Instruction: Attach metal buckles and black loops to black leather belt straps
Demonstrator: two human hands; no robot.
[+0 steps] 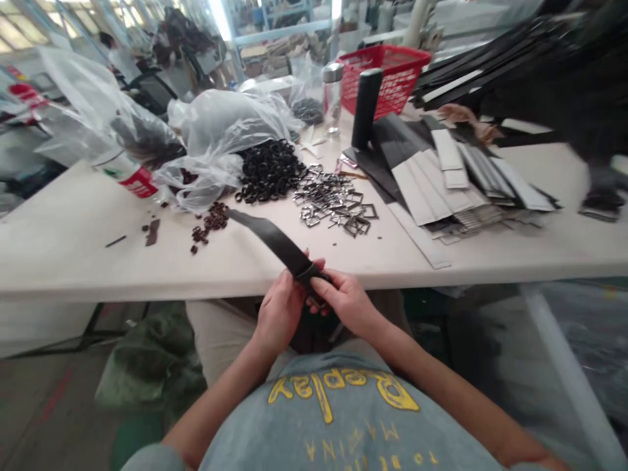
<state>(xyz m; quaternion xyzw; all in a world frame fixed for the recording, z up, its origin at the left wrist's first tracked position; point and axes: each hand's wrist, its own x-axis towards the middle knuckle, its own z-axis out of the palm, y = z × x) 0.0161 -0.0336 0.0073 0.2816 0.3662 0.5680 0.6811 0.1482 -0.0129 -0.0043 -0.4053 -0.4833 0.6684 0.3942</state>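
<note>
Holding one black strap (275, 241) between them, two hands met at the near edge of the white table (73, 265). The left hand (282, 307) was curled closed around the strap's lower end, and the right hand (347, 299) was closed on that same end, its thumb laid on top. The strap's free end slanted up and to the left, over the tabletop, towards the small brown pieces (213, 221). Fingers covered much of the gripped end; something dark and frame-like showed there, too hidden to make out.

On the table stood one red basket (392, 53), one clear bottle (332, 108) with a metal cap and one dark cylinder (367, 108). There was one heap of black loops (269, 171) and, just beside it, one of metal buckles (333, 199); both overlapped too much to count. The brown pieces also ran together, while one brown strip (153, 232) and one thin dark stick (116, 241) lay apart from them. At least two clear plastic bags (230, 124) sat at the left and back, their folds hiding most of what they held. One red-and-white label (140, 183) showed beside them, its print unreadable. To the right, pale and black strips (426, 190) overlapped beyond counting; dark material farther right was blurred and cut off by the frame.
</note>
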